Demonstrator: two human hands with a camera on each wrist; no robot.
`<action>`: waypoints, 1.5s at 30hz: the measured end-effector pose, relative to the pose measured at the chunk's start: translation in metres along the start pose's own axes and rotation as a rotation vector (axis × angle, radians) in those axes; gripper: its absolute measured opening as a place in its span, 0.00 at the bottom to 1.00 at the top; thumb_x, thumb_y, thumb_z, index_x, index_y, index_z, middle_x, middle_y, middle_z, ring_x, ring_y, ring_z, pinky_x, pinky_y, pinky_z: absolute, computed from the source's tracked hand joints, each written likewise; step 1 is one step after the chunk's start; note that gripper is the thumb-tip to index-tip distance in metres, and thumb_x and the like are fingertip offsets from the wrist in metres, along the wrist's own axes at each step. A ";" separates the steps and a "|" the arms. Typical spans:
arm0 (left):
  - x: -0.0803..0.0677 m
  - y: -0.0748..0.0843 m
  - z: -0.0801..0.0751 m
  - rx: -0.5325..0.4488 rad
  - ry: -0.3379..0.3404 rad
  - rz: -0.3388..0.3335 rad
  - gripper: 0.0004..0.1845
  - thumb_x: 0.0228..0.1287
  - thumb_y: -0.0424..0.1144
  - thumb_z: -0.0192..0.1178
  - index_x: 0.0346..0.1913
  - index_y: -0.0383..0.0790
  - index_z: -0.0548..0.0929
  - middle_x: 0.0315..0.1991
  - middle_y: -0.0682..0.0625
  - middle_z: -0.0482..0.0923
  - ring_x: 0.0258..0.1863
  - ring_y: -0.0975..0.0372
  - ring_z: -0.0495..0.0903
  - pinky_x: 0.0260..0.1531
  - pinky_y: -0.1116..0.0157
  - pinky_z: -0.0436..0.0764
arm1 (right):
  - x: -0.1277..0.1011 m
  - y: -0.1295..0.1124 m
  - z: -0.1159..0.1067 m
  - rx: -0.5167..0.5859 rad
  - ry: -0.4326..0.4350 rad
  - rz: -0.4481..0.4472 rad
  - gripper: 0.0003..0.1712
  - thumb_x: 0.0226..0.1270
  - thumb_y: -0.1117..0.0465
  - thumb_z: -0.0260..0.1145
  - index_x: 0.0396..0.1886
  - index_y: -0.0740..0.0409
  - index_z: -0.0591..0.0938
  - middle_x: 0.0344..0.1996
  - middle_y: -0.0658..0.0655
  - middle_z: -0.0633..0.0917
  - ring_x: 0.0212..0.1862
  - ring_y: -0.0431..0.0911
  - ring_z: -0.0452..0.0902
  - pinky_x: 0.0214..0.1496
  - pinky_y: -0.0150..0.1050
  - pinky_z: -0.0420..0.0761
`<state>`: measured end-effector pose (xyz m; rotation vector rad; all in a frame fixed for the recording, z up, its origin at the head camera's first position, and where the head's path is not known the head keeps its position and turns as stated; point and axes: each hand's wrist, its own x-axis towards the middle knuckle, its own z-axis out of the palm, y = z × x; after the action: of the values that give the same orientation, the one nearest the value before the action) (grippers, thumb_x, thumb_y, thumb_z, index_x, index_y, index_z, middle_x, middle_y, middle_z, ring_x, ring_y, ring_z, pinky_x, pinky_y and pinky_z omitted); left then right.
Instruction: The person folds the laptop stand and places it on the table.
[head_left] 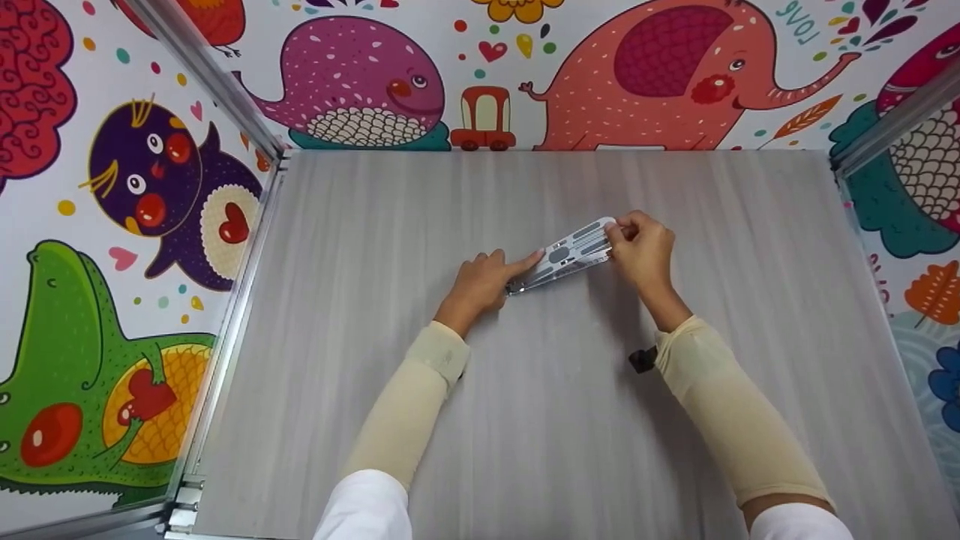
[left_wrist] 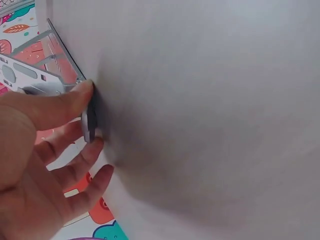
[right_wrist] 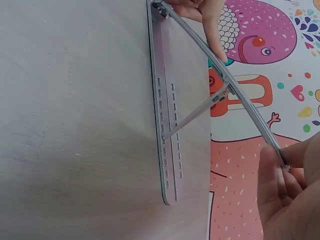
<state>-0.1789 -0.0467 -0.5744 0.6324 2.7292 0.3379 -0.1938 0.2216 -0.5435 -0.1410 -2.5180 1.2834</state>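
Folding metal stand [head_left: 571, 251], thin silver plates with slotted cut-outs and a slim prop strut, lying mid-table [head_left: 525, 420] on pale grey wood-grain laminate. My left hand [head_left: 484, 281] pins its hinged near end, thumb and fingers pinching the dark hinge. My right hand [head_left: 641, 247] grips the raised upper plate's far tip, fingers curled round it. Cartoon-animal walls [head_left: 112, 225] surround.

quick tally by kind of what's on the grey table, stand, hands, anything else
folding metal stand: 1, its hinge end held down by the left hand and its raised end lifted by the right hand
hands: 2
small black object by the right forearm, too small to identify: 1
total: 4
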 end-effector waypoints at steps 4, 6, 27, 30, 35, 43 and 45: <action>-0.002 -0.002 0.004 0.006 0.060 0.010 0.52 0.65 0.32 0.67 0.77 0.80 0.50 0.51 0.43 0.78 0.44 0.51 0.76 0.53 0.50 0.79 | 0.003 0.008 -0.001 0.055 -0.052 -0.030 0.12 0.71 0.58 0.68 0.42 0.65 0.86 0.26 0.62 0.84 0.22 0.41 0.77 0.21 0.24 0.76; -0.004 -0.003 0.008 0.005 0.090 -0.006 0.48 0.67 0.34 0.66 0.78 0.77 0.53 0.51 0.44 0.78 0.46 0.51 0.77 0.52 0.50 0.79 | 0.005 0.015 -0.002 0.139 -0.102 0.008 0.18 0.77 0.52 0.62 0.49 0.62 0.85 0.30 0.64 0.85 0.25 0.48 0.82 0.25 0.28 0.80; -0.020 0.020 0.037 -0.009 0.434 -0.342 0.17 0.61 0.42 0.73 0.54 0.47 0.90 0.45 0.45 0.83 0.47 0.51 0.81 0.45 0.47 0.78 | 0.028 0.073 0.014 -0.433 -0.587 -0.237 0.19 0.60 0.57 0.78 0.49 0.61 0.88 0.44 0.62 0.84 0.51 0.60 0.72 0.54 0.55 0.72; -0.019 0.021 0.036 -0.003 0.428 -0.358 0.15 0.61 0.42 0.73 0.51 0.47 0.90 0.43 0.45 0.83 0.46 0.50 0.81 0.45 0.46 0.78 | 0.027 0.072 0.016 -0.434 -0.575 -0.206 0.20 0.59 0.57 0.78 0.50 0.60 0.88 0.47 0.61 0.85 0.51 0.58 0.72 0.53 0.54 0.72; -0.019 0.020 0.034 0.007 0.416 -0.363 0.12 0.60 0.42 0.74 0.47 0.48 0.91 0.41 0.45 0.82 0.45 0.50 0.81 0.45 0.46 0.76 | 0.025 0.070 0.017 -0.420 -0.568 -0.188 0.22 0.59 0.57 0.79 0.52 0.58 0.88 0.51 0.60 0.86 0.52 0.57 0.71 0.53 0.52 0.72; -0.017 0.015 0.032 -0.006 0.418 -0.342 0.15 0.57 0.43 0.75 0.48 0.53 0.92 0.41 0.47 0.83 0.45 0.50 0.81 0.48 0.46 0.74 | 0.024 0.068 0.012 -0.426 -0.596 -0.135 0.22 0.58 0.58 0.79 0.53 0.59 0.89 0.56 0.61 0.85 0.56 0.59 0.73 0.62 0.55 0.75; -0.015 0.013 0.030 -0.007 0.406 -0.343 0.15 0.57 0.44 0.75 0.49 0.53 0.92 0.42 0.48 0.83 0.46 0.51 0.82 0.49 0.45 0.74 | 0.024 0.067 0.011 -0.431 -0.605 -0.108 0.24 0.58 0.57 0.79 0.54 0.60 0.88 0.58 0.60 0.84 0.58 0.59 0.72 0.64 0.56 0.74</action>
<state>-0.1499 -0.0377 -0.5942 0.0875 3.1454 0.4286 -0.2235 0.2583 -0.5972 0.3376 -3.2309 0.8003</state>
